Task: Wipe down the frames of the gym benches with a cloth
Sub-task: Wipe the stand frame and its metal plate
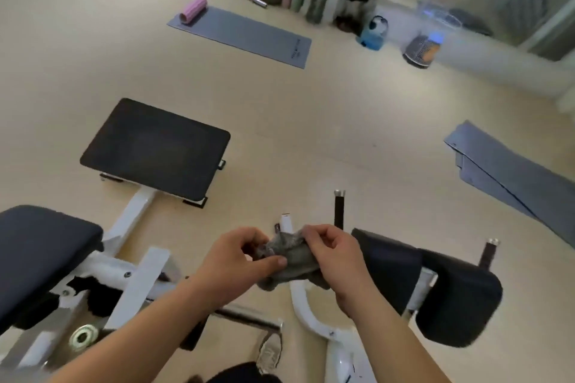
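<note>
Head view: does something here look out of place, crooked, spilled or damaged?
The grey mat on the floor at right is folded over itself, its layers crooked, unlike the flat yoga mat farther back. Nothing looks spilled or broken. The left hand and right hand hold a bunched grey cloth.

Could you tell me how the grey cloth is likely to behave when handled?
The grey cloth is probably floppy: it bunches and sags between the left hand and right hand. Likely light, since fingers alone hold it up.
</note>
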A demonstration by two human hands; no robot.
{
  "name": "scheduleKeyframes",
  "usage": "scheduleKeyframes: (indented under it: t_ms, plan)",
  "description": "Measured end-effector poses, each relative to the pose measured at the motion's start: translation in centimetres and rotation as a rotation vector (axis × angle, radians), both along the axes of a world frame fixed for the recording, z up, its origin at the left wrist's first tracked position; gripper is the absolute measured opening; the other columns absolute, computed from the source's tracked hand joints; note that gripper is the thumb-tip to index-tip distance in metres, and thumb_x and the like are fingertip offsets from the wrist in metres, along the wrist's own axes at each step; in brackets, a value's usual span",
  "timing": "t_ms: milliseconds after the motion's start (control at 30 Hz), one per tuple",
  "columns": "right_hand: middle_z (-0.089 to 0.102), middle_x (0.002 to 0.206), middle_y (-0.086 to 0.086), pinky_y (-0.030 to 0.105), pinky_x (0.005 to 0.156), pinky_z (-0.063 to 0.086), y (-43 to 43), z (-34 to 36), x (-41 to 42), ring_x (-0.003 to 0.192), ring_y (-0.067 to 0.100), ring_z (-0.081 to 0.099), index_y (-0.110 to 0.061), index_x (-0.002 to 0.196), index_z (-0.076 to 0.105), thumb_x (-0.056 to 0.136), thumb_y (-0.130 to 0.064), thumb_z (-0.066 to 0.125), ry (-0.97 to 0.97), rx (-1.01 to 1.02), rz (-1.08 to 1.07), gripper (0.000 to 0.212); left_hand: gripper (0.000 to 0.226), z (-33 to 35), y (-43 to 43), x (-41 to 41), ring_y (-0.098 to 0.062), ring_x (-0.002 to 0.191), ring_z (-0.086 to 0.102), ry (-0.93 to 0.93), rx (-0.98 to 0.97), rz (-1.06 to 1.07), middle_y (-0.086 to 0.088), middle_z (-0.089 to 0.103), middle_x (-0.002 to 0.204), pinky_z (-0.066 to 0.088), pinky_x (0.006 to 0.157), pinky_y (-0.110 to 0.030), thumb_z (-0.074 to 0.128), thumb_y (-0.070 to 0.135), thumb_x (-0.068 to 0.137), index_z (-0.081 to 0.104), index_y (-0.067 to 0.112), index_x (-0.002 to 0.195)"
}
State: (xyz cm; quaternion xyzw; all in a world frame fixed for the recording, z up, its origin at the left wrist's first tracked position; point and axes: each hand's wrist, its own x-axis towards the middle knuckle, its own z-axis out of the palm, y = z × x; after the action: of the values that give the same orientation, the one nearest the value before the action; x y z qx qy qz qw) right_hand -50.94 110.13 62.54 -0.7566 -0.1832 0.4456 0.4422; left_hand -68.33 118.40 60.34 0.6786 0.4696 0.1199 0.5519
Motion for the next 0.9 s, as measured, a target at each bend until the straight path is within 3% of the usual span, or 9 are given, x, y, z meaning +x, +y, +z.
scheduleKeyframes:
  t_ms: [67,167,300,467,600,733,833,900]
  plan:
    - [0.075,0.084,-0.002,0.032,0.067,0.064,-3.0,0.2,2.1,0.082,0.015,0.073,-0.02,0.093,0.073,0.096,-0.041,0.066,-0.071,-0.009,-0.07,0.023,0.017,-0.3,-1.1,3.0,-0.008,0.081,0.066,-0.011,-0.015,-0.137,0.003,0.07,0.083,0.058,0.08,-0.032,0.084,0.03,0.078,0.069,0.024,0.083]
    - [0.072,0.081,-0.009,0.017,0.066,0.054,-6.4,-0.3,4.0,0.08,0.005,0.069,-0.025,0.087,0.073,0.095,-0.049,0.063,-0.214,-0.051,-0.096,0.028,0.01,-0.6,-2.5,6.1,-0.017,0.075,0.063,-0.015,-0.084,-0.215,-0.003,0.066,0.078,0.056,0.074,-0.038,0.075,0.02,0.079,0.065,0.019,0.08]
    - [0.07,0.08,-0.007,0.027,0.078,0.056,-11.1,-1.8,7.5,0.085,0.01,0.066,-0.026,0.086,0.072,0.097,-0.054,0.057,-0.219,-0.105,-0.204,0.034,0.005,-1.0,-5.1,11.8,-0.014,0.068,0.051,0.0,-0.229,-0.244,-0.001,0.054,0.07,0.045,0.064,-0.031,0.068,0.01,0.08,0.063,0.01,0.082]
    - [0.059,0.074,-0.006,0.018,0.057,0.042,-13.6,-3.5,13.4,0.071,0.008,0.055,-0.02,0.086,0.067,0.1,-0.055,0.05,-0.173,-0.159,-0.235,0.042,0.01,-2.9,-7.4,18.2,-0.025,0.08,0.069,-0.019,-0.429,-0.138,-0.009,0.068,0.081,0.062,0.074,-0.036,0.072,0.014,0.081,0.066,0.009,0.089]
    - [0.061,0.082,-0.007,0.029,0.073,0.053,-14.8,-6.2,18.4,0.079,0.009,0.059,-0.025,0.093,0.064,0.099,-0.062,0.043,-0.193,-0.243,-0.199,0.043,0.003,-4.8,-9.4,22.9,-0.028,0.084,0.074,-0.029,-0.508,-0.008,-0.013,0.074,0.087,0.064,0.076,-0.047,0.071,0.009,0.089,0.07,0.011,0.091]
    - [0.063,0.112,-0.011,0.042,0.094,0.059,-16.3,-7.5,23.0,0.101,0.008,0.061,-0.04,0.114,0.058,0.101,-0.052,0.048,-0.147,-0.188,-0.318,0.02,0.002,-4.9,-11.3,28.7,-0.029,0.088,0.072,-0.008,-0.428,-0.032,-0.009,0.073,0.088,0.063,0.077,-0.048,0.071,0.017,0.092,0.071,0.019,0.092]
    - [0.059,0.129,-0.018,0.041,0.102,0.056,-17.5,-7.6,25.4,0.117,0.008,0.058,-0.054,0.126,0.054,0.101,-0.048,0.052,0.03,-0.053,-0.332,0.025,0.007,-4.5,-12.6,33.1,-0.02,0.092,0.072,-0.007,-0.395,-0.17,0.001,0.074,0.09,0.063,0.083,-0.043,0.071,0.02,0.093,0.071,0.026,0.096]
    - [0.058,0.13,-0.027,0.035,0.102,0.055,-18.5,-7.3,26.2,0.12,0.005,0.059,-0.062,0.133,0.049,0.099,-0.05,0.055,0.135,0.038,-0.309,0.037,0.01,-4.3,-13.5,35.2,-0.022,0.097,0.073,-0.034,-0.458,-0.233,-0.003,0.075,0.096,0.061,0.089,-0.046,0.07,0.016,0.094,0.071,0.023,0.101]
